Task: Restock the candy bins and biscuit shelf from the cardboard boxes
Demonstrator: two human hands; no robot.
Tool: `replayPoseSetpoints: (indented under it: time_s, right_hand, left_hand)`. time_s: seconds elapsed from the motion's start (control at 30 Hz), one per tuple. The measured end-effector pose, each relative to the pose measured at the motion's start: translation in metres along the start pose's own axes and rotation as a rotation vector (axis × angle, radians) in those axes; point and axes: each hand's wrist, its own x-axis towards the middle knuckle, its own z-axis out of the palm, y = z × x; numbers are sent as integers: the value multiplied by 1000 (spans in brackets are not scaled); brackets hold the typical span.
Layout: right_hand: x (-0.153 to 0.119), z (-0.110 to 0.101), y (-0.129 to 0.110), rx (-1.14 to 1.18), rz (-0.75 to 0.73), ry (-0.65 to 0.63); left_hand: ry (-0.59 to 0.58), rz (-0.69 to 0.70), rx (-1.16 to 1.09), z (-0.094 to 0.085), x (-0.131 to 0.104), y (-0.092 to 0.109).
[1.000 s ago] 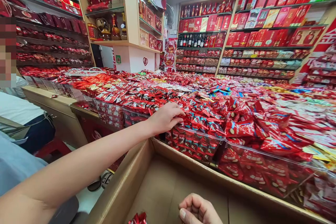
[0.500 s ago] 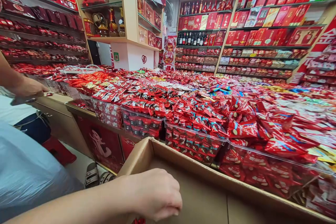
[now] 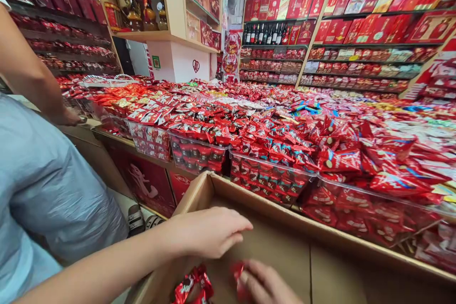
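Note:
A brown cardboard box stands in front of me, and both my hands are inside it. My left hand reaches in over the left part of the box, its fingers stretched out and nothing seen in them. Lower down, at the bottom edge of the view, my right hand pinches a small red-wrapped candy, a little blurred. To the left of that hand, a few red shiny candy packets lie in the box below my left hand.
Clear plastic bins full of red-wrapped candies line the counter beyond the box. At the left stands a person in light blue trousers, a hand at the counter edge. Shelves of red boxes and bottles rise behind.
My left hand's curled fingers have straightened. My right hand has come into view with a red candy. More candies show in the box. The person at left appears nearer, and the view has tilted downward.

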Motion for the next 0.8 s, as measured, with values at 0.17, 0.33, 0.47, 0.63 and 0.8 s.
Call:
replayPoseSetpoints:
  time_s: [0.17, 0.33, 0.47, 0.63, 0.8]
  right_hand:
    - [-9, -22, -31, 401, -227, 165]
    - [-15, -15, -35, 570, -218, 195]
    - [-14, -15, -28, 579, -173, 323]
    - [-20, -27, -28, 34, -438, 609]
    - [-27, -28, -33, -61, -517, 600]
  left_hand:
    - [-33, 40, -214, -7, 6, 7]
    - [12, 102, -338, -9, 7, 12]
    - [49, 62, -426, -7, 4, 14]
    - [67, -26, -516, -6, 4, 16]
    - [95, -37, -586, -5, 6, 16]
